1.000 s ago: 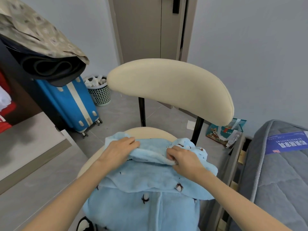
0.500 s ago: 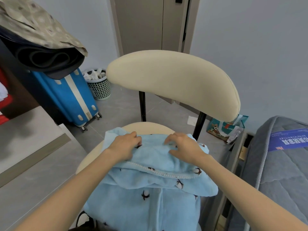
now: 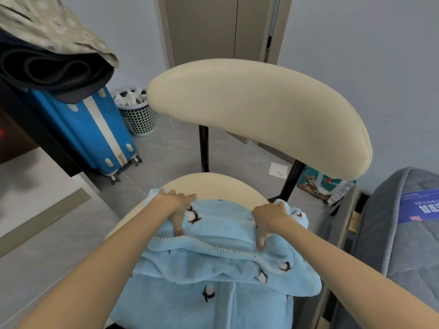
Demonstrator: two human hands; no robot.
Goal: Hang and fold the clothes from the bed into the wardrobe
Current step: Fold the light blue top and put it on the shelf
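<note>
Head view: I see my left hand (image 3: 177,206) and right hand (image 3: 270,219) each gripping the far fold of the blue fleece garment (image 3: 213,269), thumbs pressed on top; it lies on the cream chair (image 3: 249,110) seat, draping over its front, beside the bed (image 3: 403,245)

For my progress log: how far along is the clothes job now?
Done: nothing put away shows in this view. In hand: the left hand and right hand grip a blue garment lying on the chair, its top edge folded over. Left: finish folding and store it.
</note>
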